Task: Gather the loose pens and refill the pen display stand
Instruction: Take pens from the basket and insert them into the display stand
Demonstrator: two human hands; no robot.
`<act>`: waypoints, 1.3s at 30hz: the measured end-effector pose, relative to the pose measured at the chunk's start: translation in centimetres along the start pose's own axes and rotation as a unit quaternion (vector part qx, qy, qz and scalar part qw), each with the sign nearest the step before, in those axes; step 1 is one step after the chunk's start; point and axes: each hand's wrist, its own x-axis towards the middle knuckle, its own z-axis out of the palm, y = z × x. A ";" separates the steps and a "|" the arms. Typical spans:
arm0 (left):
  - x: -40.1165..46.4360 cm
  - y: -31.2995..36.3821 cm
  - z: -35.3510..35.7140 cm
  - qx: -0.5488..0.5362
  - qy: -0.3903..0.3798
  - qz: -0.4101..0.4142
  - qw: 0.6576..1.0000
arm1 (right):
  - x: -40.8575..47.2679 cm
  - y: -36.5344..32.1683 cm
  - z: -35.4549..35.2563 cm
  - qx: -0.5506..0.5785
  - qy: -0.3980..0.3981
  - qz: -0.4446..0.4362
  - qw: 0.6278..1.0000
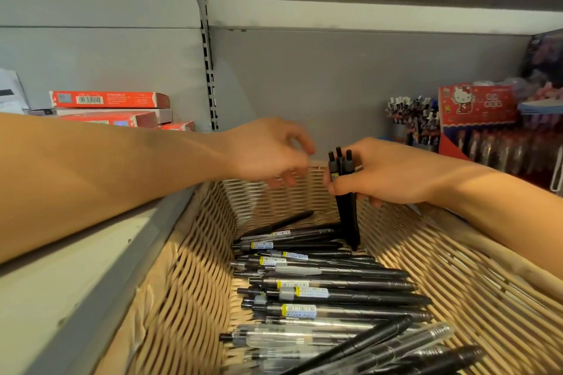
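While your right hand (387, 173) curls its fingers and thumb around a small bundle of black pens (345, 192), it holds them upright, click ends up and tips down, just touching the pile beneath. Your left hand (268, 152) hangs just across from it, a short gap between the two, its fingers loosely spread and somewhat blurred, holding nothing that you can make out. Below both hands sits the woven basket (189, 268), its far rim right under your left fingertips. Along the basket floor, beneath and nearer to you than the right hand, lie the loose pens (329, 289), mostly side by side with their tips pointing toward your right; those closest to the held bundle are black, while the ones nearest you include clear-barrelled ones, and many carry barcode labels. Farther out, beyond your right wrist, a red display box (478, 106) with a cartoon cat stands on the shelf, with a cup of upright pens (411, 119) just on its left. Past your left forearm, red flat boxes (109, 106) are stacked against the grey back panel (335, 76)
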 end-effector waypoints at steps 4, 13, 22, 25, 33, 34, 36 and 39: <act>-0.6 -1.3 0.0 0.399 -0.162 -0.043 0.902 | -0.3 -0.2 -0.2 0.009 0.038 0.003 0.999; -0.7 -0.9 1.2 0.406 -0.322 -0.024 0.855 | -0.1 -0.2 0.0 0.034 0.007 0.002 0.999; 0.2 -0.9 0.2 0.207 0.033 0.064 0.976 | -0.7 -0.9 -0.1 -0.012 -0.009 -0.031 0.999; -0.1 -0.4 0.3 0.139 0.076 0.086 0.984 | -0.6 -0.9 -0.1 -0.032 0.005 -0.017 0.999; -1.0 1.4 0.9 -0.053 -0.010 0.091 0.994 | -0.5 -1.2 -0.2 -0.030 0.015 -0.011 0.999; -1.0 1.5 1.0 -0.077 -0.020 0.084 0.993 | -0.5 -1.3 -0.1 -0.023 0.012 -0.018 1.000; -0.9 1.5 1.2 -0.094 -0.038 0.068 0.993 | -0.6 -1.3 -0.1 -0.014 0.007 -0.023 1.000; -0.5 1.2 1.0 -0.061 -0.059 0.028 0.996 | -0.6 -1.1 0.0 -0.015 0.028 -0.011 0.999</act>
